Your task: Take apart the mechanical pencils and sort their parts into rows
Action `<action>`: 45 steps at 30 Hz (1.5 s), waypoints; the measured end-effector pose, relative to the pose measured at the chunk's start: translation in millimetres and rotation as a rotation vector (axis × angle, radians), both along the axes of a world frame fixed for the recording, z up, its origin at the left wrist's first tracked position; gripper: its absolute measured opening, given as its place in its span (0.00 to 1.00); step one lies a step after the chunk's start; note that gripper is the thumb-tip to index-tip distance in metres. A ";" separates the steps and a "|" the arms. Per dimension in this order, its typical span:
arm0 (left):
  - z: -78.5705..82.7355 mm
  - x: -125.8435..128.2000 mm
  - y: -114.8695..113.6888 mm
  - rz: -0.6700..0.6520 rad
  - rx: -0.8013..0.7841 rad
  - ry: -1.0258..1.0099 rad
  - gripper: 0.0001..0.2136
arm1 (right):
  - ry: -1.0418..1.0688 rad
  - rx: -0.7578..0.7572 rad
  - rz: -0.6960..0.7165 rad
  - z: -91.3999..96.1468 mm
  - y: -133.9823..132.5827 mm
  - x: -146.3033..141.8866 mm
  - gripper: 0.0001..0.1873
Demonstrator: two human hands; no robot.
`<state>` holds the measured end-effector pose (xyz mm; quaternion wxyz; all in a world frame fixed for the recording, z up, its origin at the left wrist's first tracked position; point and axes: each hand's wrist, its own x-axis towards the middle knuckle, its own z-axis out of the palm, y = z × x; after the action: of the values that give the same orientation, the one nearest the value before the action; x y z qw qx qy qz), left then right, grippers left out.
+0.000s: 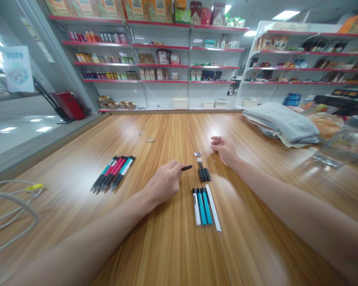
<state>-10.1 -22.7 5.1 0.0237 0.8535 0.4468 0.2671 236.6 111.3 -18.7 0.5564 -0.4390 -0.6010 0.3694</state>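
My left hand (164,180) is closed, thumb and fingers pinching a small black pen part (187,168) that points right and has a thin tip. Beyond the parts on the right, my right hand (223,150) hovers over or rests on the table, fingers slightly apart with nothing visible in them. Between the hands lie small silver cone tips (197,154), little white pieces (199,160) and black rubber grips (204,174). Nearer to me are white and teal pen barrels (203,206) with black ends, beside thin white refills (214,208).
Several assembled pens (113,173) in teal, red and white lie in a row on the left of the wooden table (167,254). A small ring (150,140) sits farther back. Cables (14,214) lie at left; folded cloth (282,124) and a clear container (343,139) at right.
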 end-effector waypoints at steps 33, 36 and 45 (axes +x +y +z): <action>-1.5 5.2 -4.8 -0.148 0.102 -0.091 0.08 | -0.394 0.519 0.249 22.6 -120.6 -32.8 0.14; -1.5 5.0 -4.8 -0.158 0.091 -0.088 0.08 | -0.375 0.495 0.251 20.6 -120.3 -32.1 0.17; -2.3 3.9 -4.0 -0.175 0.080 -0.082 0.09 | -0.393 0.527 0.211 23.4 -120.8 -32.8 0.17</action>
<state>-6.2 -26.7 2.8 0.0312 0.8779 0.3582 0.3163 203.8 -9.5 4.7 0.4830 -0.2783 -0.8136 0.1652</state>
